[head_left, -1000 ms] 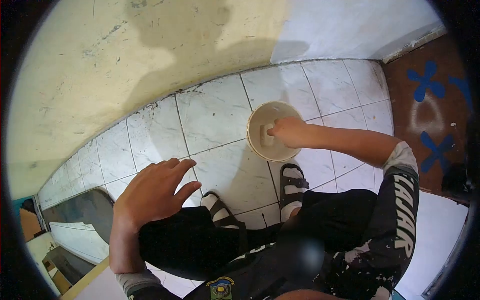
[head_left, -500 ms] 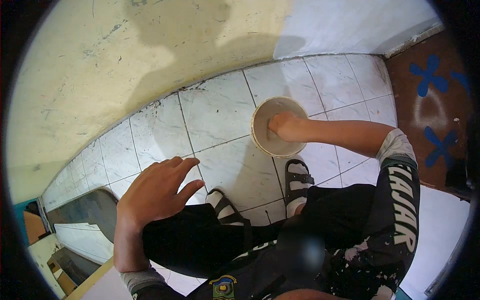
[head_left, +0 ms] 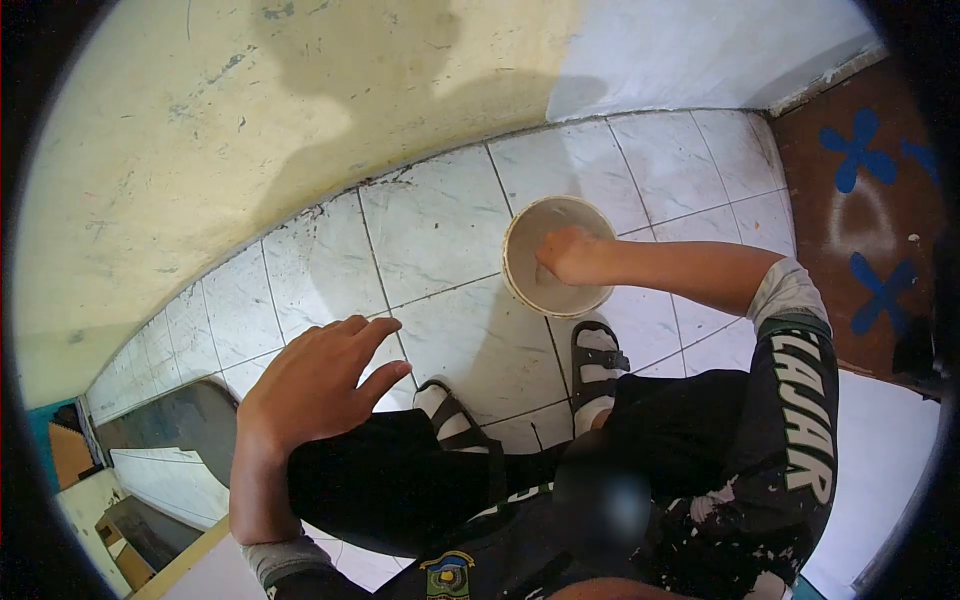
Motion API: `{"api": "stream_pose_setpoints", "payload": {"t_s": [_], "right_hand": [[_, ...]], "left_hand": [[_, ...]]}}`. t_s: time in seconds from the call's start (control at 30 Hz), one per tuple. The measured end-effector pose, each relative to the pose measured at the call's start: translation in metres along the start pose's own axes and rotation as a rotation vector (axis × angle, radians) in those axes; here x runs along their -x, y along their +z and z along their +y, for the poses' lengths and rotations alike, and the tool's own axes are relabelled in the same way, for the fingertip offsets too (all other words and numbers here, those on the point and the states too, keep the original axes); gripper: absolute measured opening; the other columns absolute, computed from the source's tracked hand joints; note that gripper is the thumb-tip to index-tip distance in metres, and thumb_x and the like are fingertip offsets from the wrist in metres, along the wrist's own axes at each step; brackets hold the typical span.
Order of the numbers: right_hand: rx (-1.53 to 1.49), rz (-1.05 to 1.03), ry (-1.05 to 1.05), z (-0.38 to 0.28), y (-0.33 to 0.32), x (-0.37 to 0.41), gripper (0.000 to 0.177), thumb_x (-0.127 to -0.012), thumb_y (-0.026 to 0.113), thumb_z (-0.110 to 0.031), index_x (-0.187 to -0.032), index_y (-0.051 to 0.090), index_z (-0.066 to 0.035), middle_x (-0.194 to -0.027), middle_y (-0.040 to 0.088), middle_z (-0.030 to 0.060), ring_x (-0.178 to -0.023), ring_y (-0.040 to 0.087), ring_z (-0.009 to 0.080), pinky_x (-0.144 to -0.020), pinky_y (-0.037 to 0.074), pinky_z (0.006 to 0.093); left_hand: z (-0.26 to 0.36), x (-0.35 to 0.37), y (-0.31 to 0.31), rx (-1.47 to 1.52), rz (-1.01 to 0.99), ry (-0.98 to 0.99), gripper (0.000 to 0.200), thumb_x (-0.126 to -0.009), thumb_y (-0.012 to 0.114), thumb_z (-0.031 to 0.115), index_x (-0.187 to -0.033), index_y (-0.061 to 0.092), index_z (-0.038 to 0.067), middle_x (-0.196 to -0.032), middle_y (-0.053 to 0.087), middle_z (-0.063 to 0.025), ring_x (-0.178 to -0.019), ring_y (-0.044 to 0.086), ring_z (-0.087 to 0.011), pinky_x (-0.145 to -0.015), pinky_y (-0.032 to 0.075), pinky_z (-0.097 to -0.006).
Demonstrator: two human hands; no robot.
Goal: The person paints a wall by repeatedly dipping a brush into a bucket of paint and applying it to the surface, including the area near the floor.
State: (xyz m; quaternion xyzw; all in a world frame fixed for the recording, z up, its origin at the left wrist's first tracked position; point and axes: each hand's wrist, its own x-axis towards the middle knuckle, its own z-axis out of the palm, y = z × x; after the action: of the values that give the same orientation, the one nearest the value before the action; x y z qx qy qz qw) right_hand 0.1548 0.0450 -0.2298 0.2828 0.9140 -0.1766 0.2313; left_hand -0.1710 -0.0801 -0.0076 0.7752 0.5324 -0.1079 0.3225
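Note:
A round cream bucket (head_left: 522, 250) stands on the white tiled floor (head_left: 430, 240) by the wall. My right hand (head_left: 570, 255) reaches down inside it, fingers closed around something pale that I cannot make out. My left hand (head_left: 315, 385) rests open on my left knee, fingers spread, holding nothing. I am crouching in dark trousers, with my sandalled feet (head_left: 595, 370) just in front of the bucket.
A stained cream wall (head_left: 250, 130) rises behind the floor, turning white (head_left: 700, 50) to the right. A brown surface with blue flower marks (head_left: 860, 150) lies at the right. A dark curved board (head_left: 170, 420) and other boards lie at the lower left.
My right hand has gone deeper into the bucket and shifted slightly. The view has drifted a little; my left hand stays on the knee.

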Motion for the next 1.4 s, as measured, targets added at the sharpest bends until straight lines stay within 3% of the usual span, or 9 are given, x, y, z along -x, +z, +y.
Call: {"api": "stream_pose_setpoints", "payload": {"t_s": [0.1,0.3,0.4,0.5,0.67,0.87,1.13,1.2,1.4], "right_hand": [[-0.013,0.078,-0.056,0.007,-0.009,0.005,0.021,-0.08,0.065,-0.011,-0.098,0.07,-0.001,-0.094,0.072,0.0212,-0.091,0.071,0.0398,-0.076,0.056,0.0502],[-0.174,-0.102,0.15,0.021,-0.073,0.039,0.026,-0.085,0.063,-0.017,-0.103,0.068,0.0,-0.096,0.072,0.0208,-0.093,0.07,0.0396,-0.079,0.055,0.0499],[-0.276,-0.033,0.099,0.046,-0.078,0.06,0.025,-0.086,0.06,-0.017,-0.101,0.068,0.002,-0.089,0.072,0.0198,-0.087,0.071,0.0358,-0.074,0.055,0.0471],[-0.61,-0.108,0.234,0.059,-0.084,0.081,0.026,-0.087,0.057,-0.019,-0.098,0.068,0.002,-0.078,0.071,0.0162,-0.073,0.07,0.0276,-0.067,0.054,0.0412],[-0.974,-0.13,0.403,0.071,-0.076,0.105,0.024,-0.088,0.058,-0.02,-0.087,0.07,0.001,-0.068,0.066,0.0085,-0.051,0.051,0.0132,-0.047,0.041,0.0305],[-1.236,-0.229,0.408,0.091,-0.059,0.113,0.023,-0.089,0.06,-0.022,-0.083,0.068,-0.001,-0.066,0.059,0.0046,-0.047,0.04,0.008,-0.041,0.031,0.0276],[-1.487,-0.236,0.383,0.097,-0.058,0.126,0.022,-0.091,0.062,-0.021,-0.081,0.064,-0.001,-0.068,0.059,0.0068,-0.045,0.037,0.0058,-0.037,0.024,0.0248],[-1.542,-0.224,0.377,0.097,-0.055,0.13,0.021,-0.091,0.062,-0.02,-0.081,0.064,-0.001,-0.068,0.058,0.0065,-0.045,0.036,0.0059,-0.037,0.024,0.025],[-1.589,-0.062,0.344,0.09,-0.049,0.132,0.018,-0.089,0.063,-0.017,-0.084,0.066,0.0,-0.064,0.056,0.0041,-0.044,0.036,0.0063,-0.037,0.025,0.025]], "left_hand": [[0.004,0.0,-0.005,0.005,-0.02,-0.007,0.047,-0.103,0.057,0.04,-0.134,0.058,0.004,-0.117,0.068,-0.0212,-0.106,0.065,-0.0395,-0.095,0.05,-0.0453],[0.002,-0.002,-0.004,0.0,-0.016,-0.005,0.048,-0.103,0.057,0.04,-0.134,0.058,0.004,-0.117,0.068,-0.0212,-0.106,0.066,-0.0392,-0.094,0.051,-0.0453],[0.002,-0.005,-0.004,-0.008,-0.02,0.011,0.048,-0.103,0.057,0.041,-0.134,0.058,0.004,-0.117,0.068,-0.021,-0.106,0.066,-0.0391,-0.094,0.051,-0.0453],[0.002,-0.007,-0.004,0.002,-0.018,0.019,0.048,-0.103,0.057,0.041,-0.134,0.058,0.004,-0.117,0.068,-0.0207,-0.106,0.066,-0.039,-0.094,0.051,-0.0451],[0.004,-0.013,-0.003,-0.007,-0.029,0.01,0.048,-0.103,0.057,0.042,-0.134,0.058,0.005,-0.117,0.068,-0.0204,-0.106,0.066,-0.0389,-0.094,0.051,-0.045],[0.007,-0.018,-0.005,0.005,-0.047,-0.008,0.048,-0.104,0.056,0.042,-0.134,0.058,0.005,-0.118,0.068,-0.0204,-0.106,0.066,-0.0389,-0.094,0.051,-0.0455],[0.01,-0.022,-0.006,0.01,-0.053,-0.007,0.048,-0.104,0.056,0.042,-0.135,0.058,0.006,-0.118,0.068,-0.0213,-0.105,0.066,-0.0398,-0.093,0.051,-0.0465],[0.011,-0.024,-0.007,-0.008,-0.093,-0.056,0.048,-0.102,0.061,0.038,-0.138,0.057,0.007,-0.127,0.067,-0.0189,-0.111,0.068,-0.0335,-0.096,0.054,-0.0428],[0.008,-0.031,-0.005,-0.017,-0.099,-0.058,0.048,-0.102,0.061,0.038,-0.138,0.057,0.007,-0.127,0.067,-0.0188,-0.111,0.068,-0.0335,-0.094,0.055,-0.043]]}}
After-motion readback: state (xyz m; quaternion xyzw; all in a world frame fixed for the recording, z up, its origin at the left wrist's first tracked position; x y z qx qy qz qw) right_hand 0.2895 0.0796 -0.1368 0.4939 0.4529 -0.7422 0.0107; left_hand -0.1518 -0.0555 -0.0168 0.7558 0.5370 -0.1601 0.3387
